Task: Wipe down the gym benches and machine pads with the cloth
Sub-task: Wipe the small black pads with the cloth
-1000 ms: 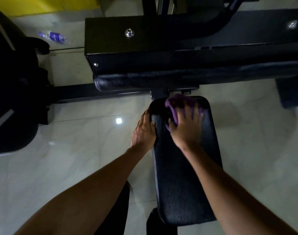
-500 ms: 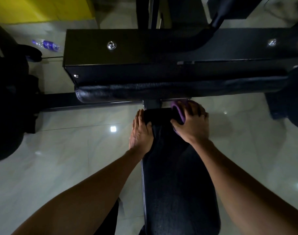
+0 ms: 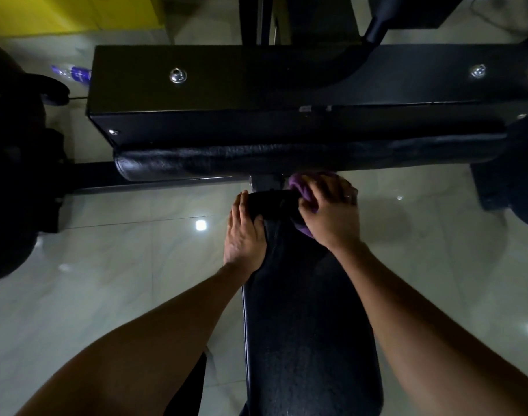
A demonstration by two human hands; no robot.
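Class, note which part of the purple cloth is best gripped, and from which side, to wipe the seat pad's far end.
Grip the purple cloth by its bunched middle, from above and the near side, as the right hand does. It lies wadded on the far right corner of the seat pad, and the long cross pad sits just beyond, blocking the far side.

right hand (image 3: 331, 214) grips purple cloth (image 3: 298, 184) at far right corner of black seat pad (image 3: 307, 325), fingers (image 3: 322, 187) curled over it | left hand (image 3: 244, 235) flat on the pad's left edge | long roller pad (image 3: 256, 163) crosses just beyond, under metal beam (image 3: 256, 85) | bottle (image 3: 72, 72) lying on tiled floor (image 3: 121, 265), far left
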